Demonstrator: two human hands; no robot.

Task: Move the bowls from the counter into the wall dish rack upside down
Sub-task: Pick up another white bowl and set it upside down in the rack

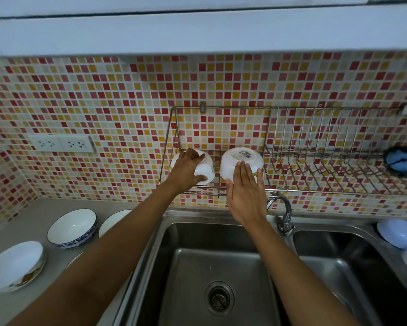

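Two white bowls sit upside down in the left bay of the wire wall dish rack (221, 108). My left hand (186, 169) grips the smaller left bowl (206, 170), fingers wrapped over its base and side. The larger right bowl (241, 161) shows a label on its upturned base; my right hand (246, 191) lies flat against its front side, fingers spread. On the counter at left stand more bowls upright: a blue-rimmed patterned bowl (72, 228), a white bowl (114, 222) partly hidden by my left arm, and a white bowl with an orange pattern (14, 265).
A double steel sink (197, 255) lies below the rack, with a tap (286, 212) between the basins. The rack's right part has plate slots and holds a blue scrubber (402, 162). Pale dishes (399, 232) rest at the right sink edge. A wall socket (61, 144) sits left.
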